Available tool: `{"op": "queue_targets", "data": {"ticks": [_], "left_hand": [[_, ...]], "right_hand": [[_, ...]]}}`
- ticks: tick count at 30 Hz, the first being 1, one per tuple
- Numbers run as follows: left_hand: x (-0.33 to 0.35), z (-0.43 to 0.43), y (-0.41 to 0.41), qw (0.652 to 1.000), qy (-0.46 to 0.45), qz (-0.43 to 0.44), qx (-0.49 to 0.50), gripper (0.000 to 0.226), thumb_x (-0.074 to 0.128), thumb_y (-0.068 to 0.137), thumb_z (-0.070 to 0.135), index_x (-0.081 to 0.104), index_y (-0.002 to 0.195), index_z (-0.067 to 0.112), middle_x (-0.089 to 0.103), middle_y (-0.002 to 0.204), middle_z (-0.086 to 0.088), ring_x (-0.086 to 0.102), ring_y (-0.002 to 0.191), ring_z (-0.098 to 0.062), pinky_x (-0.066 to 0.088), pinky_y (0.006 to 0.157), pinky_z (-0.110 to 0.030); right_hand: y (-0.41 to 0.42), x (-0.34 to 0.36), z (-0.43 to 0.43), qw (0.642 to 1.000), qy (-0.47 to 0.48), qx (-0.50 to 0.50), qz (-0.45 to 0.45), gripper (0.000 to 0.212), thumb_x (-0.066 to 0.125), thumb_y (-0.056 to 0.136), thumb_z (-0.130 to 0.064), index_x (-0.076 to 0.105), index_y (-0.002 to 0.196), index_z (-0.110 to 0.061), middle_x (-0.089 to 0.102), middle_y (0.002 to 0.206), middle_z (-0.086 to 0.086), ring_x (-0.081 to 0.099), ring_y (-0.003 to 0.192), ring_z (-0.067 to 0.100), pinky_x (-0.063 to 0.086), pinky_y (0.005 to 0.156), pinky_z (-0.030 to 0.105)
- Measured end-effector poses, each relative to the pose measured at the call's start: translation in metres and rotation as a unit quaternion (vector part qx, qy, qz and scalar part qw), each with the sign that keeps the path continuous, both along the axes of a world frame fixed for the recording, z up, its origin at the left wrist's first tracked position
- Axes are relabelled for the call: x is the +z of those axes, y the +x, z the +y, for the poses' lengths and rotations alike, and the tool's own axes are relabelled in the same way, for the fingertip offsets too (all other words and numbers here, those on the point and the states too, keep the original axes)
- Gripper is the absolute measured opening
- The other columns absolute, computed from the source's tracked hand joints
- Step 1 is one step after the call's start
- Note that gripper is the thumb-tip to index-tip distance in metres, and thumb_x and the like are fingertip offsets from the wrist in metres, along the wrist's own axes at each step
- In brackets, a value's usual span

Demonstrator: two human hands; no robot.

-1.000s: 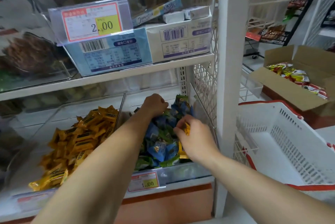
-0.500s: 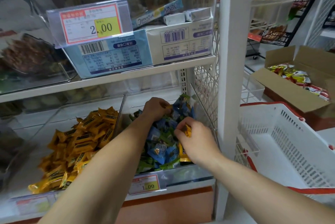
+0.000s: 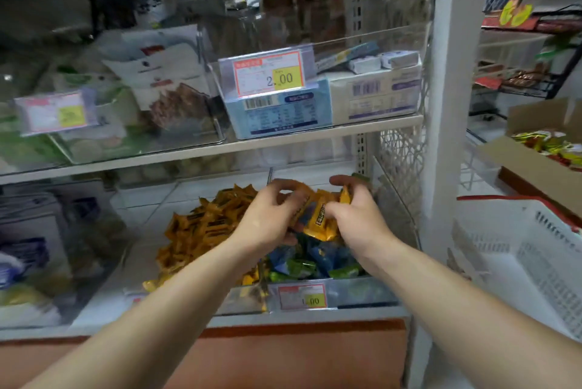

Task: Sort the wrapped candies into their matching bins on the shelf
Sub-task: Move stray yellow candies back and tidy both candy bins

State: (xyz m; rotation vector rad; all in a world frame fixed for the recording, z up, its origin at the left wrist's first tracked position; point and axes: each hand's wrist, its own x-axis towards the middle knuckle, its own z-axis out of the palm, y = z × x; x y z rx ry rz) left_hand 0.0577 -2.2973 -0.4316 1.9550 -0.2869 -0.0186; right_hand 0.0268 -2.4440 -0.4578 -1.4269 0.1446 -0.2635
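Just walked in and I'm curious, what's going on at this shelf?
A person is sorting candies. The left hand and right hand together grip a bunch of orange candies, held just above the blue and green candies. The matching orange pile lies just to the left, where these likely belong.

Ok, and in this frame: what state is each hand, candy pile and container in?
left hand: grips orange candies.
right hand: grips orange candies too.
held orange candies: bunched between both hands, above the blue and green candies.
orange pile: loose in the left bin.
blue and green candies: loose in the right bin.
cardboard box: open, packets inside.
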Motion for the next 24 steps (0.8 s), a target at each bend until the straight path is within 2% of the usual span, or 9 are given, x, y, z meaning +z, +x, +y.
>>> {"op": "queue_targets", "data": {"ticks": [2,5,7,11,12,14,18,20,24], "left_hand": [[-0.003,0.018,-0.015,0.999,0.008,-0.032,0.022,0.026,0.054,0.101,0.035,0.057,0.125,0.024,0.069,0.1,0.002,0.067,0.072,-0.007,0.052,0.058,-0.027],[-0.004,0.047,-0.028,0.996,0.038,-0.074,0.038,0.048,0.061,0.097,0.033,0.045,0.142,0.026,0.064,0.119,0.006,0.062,0.094,-0.011,0.053,0.086,-0.032],[-0.002,0.071,-0.026,0.992,0.062,-0.087,0.067,0.062,0.067,0.093,0.029,0.04,0.149,0.022,0.059,0.128,0.008,0.059,0.113,-0.011,0.047,0.101,-0.031],[-0.005,0.12,-0.005,0.984,0.08,-0.092,0.13,0.065,0.073,0.089,0.026,0.045,0.147,0.017,0.063,0.129,0.002,0.059,0.119,-0.013,0.042,0.096,-0.021],[-0.008,0.131,0.003,0.982,0.087,-0.094,0.14,0.064,0.073,0.089,0.028,0.046,0.146,0.016,0.065,0.128,0.0,0.06,0.119,-0.016,0.043,0.095,-0.021],[-0.015,0.15,0.02,0.97,0.136,-0.108,0.169,0.059,0.068,0.092,0.033,0.047,0.144,0.015,0.065,0.128,-0.007,0.06,0.118,-0.024,0.045,0.094,-0.029],[-0.038,0.18,0.045,0.922,0.294,-0.075,0.242,0.07,0.053,0.099,0.04,0.027,0.15,0.0,0.041,0.146,-0.025,0.045,0.128,-0.045,0.039,0.102,-0.047],[-0.051,0.188,0.047,0.908,0.343,-0.08,0.225,0.069,0.054,0.095,0.044,0.032,0.147,0.003,0.036,0.152,-0.021,0.038,0.134,-0.043,0.037,0.104,-0.048],[-0.06,0.178,0.042,0.951,0.279,-0.104,0.085,0.072,0.052,0.087,0.06,0.036,0.149,0.029,0.035,0.157,-0.003,0.035,0.141,-0.028,0.038,0.11,-0.04]], "right_hand": [[-0.001,0.006,0.023,0.999,0.022,0.023,-0.008,0.053,0.061,0.083,0.004,0.052,0.116,-0.036,0.066,0.099,0.004,0.069,0.081,0.011,0.057,0.06,0.025],[0.001,0.017,0.057,0.999,-0.002,0.038,-0.014,0.057,0.066,0.086,0.0,0.049,0.129,-0.033,0.064,0.109,0.003,0.067,0.097,0.019,0.06,0.079,0.034],[0.009,0.022,0.08,0.997,-0.03,0.061,-0.022,0.051,0.064,0.09,-0.003,0.05,0.127,-0.035,0.063,0.109,0.001,0.067,0.096,0.017,0.06,0.076,0.03],[0.043,0.027,0.123,0.98,-0.145,0.134,-0.034,0.045,0.061,0.094,-0.01,0.049,0.127,-0.038,0.06,0.114,-0.003,0.062,0.096,0.01,0.054,0.07,0.019],[0.055,0.028,0.133,0.97,-0.192,0.142,-0.039,0.048,0.061,0.093,-0.013,0.046,0.131,-0.039,0.059,0.117,-0.003,0.06,0.096,0.009,0.051,0.068,0.017],[0.081,0.031,0.15,0.944,-0.289,0.152,-0.048,0.053,0.06,0.094,-0.02,0.038,0.138,-0.04,0.055,0.131,-0.003,0.056,0.106,0.012,0.045,0.078,0.021],[0.127,0.035,0.167,0.872,-0.457,0.165,-0.056,0.074,0.06,0.095,-0.043,0.013,0.152,-0.036,0.04,0.152,0.007,0.042,0.136,0.031,0.037,0.096,0.033],[0.139,0.032,0.161,0.822,-0.553,0.119,-0.065,0.071,0.057,0.093,-0.053,0.02,0.15,-0.034,0.04,0.149,0.01,0.039,0.135,0.035,0.039,0.102,0.043],[0.135,0.005,0.147,0.779,-0.619,0.101,-0.001,0.063,0.042,0.091,-0.066,0.041,0.144,-0.03,0.046,0.147,0.007,0.05,0.127,0.032,0.047,0.099,0.044]]}}
